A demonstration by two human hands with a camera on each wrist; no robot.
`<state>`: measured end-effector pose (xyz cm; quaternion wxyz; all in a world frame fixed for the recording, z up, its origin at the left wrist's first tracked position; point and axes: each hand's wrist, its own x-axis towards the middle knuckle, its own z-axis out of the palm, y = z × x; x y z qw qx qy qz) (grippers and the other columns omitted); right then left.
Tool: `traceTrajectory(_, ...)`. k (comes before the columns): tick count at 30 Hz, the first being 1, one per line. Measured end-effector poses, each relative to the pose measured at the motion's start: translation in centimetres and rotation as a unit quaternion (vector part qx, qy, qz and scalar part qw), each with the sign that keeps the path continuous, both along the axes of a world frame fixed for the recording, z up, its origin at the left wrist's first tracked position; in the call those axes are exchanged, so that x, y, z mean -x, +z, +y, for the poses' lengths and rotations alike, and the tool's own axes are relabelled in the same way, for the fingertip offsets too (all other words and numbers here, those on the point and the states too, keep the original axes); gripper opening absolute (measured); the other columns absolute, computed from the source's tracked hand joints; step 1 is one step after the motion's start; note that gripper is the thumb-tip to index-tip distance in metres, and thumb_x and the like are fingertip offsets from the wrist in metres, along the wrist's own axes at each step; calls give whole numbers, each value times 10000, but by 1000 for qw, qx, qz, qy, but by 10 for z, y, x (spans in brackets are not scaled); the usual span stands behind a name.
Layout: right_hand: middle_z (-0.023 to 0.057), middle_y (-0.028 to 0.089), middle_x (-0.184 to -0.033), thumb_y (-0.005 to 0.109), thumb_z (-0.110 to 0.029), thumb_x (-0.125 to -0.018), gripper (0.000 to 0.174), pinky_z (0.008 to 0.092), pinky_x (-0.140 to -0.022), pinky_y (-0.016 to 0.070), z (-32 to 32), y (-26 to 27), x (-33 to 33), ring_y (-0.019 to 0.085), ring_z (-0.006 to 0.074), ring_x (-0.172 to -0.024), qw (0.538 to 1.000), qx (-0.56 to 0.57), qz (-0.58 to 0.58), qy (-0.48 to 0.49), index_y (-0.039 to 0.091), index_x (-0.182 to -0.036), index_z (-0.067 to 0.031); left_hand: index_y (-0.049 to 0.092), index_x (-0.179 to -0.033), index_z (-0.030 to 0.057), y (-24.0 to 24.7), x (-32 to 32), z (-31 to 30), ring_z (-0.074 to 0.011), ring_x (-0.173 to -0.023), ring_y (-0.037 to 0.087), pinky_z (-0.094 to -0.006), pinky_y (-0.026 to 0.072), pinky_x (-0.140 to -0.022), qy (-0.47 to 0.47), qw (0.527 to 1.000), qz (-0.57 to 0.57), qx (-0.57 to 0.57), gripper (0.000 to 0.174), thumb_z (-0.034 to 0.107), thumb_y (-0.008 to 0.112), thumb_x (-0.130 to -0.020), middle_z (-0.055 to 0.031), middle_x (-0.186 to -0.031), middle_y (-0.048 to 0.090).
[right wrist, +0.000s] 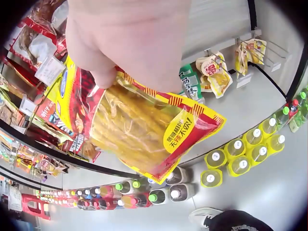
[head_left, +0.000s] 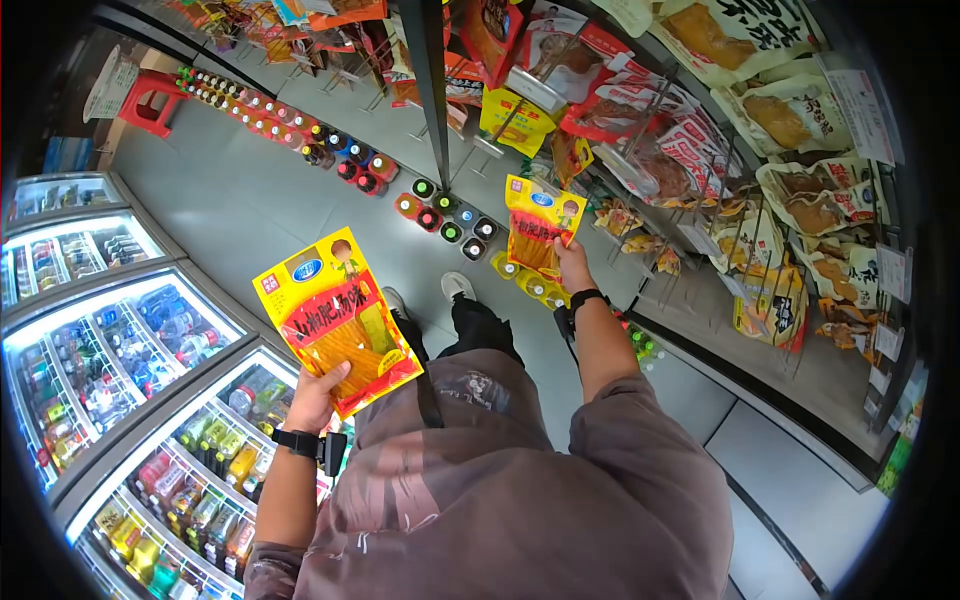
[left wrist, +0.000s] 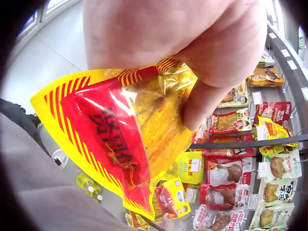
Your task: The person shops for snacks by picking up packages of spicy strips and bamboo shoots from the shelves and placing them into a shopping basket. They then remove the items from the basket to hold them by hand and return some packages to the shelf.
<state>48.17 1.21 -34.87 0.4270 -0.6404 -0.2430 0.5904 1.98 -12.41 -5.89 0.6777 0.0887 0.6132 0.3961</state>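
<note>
My left hand (head_left: 318, 395) grips the lower edge of a yellow and red snack packet (head_left: 340, 325), its thumb lying across the front. A clear window in the packet shows orange-yellow strips, seen closer in the left wrist view, where the left hand (left wrist: 192, 48) covers its top part. In my right hand (head_left: 573, 268) is a second packet (head_left: 540, 225) of the same design, pinched at its right side, beside the hanging rack. The right wrist view shows this packet (right wrist: 130, 115) below the right hand (right wrist: 130, 43), with yellow strips behind its window. Most fingers are hidden behind the packets.
Snack bags (head_left: 690, 130) hang on hooks along the rack at the right. Rows of drink bottles (head_left: 290, 125) stand on the floor along its base. Lit drink coolers (head_left: 130, 340) line the left side. A red stool (head_left: 152, 103) stands at the far left.
</note>
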Motion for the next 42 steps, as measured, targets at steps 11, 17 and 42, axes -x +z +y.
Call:
traceTrajectory(11,47,636,-1027,518,-203,-969,260,295,-831,442,23,13,15,573,135,-920,999,-4,-7,-51,599,-1109,1,496,-1244,18,4,0,4,-228,-1102,585,-381,479,-950,9,1000,-10,12,401,-36,605,-861,-96,-1212,595)
traceTrajectory(17,79,625,-1102,526,-183,-966,265,335,-890,449,35,13,29,593,200,-985,991,8,55,-124,557,-1164,-10,494,-1251,20,-2,3,1,-229,-1117,577,-375,463,-967,5,1000,-11,13,411,-38,606,-860,-95,-1221,591)
traceTrajectory(42,79,558,-1068,618,-202,-903,502,281,-598,535,189,14,-25,611,201,-786,991,52,-38,-121,363,-1327,-118,493,-1244,13,-18,6,-51,-223,-1104,577,-368,458,-965,136,989,30,42,420,-44,618,-848,-98,-1212,592)
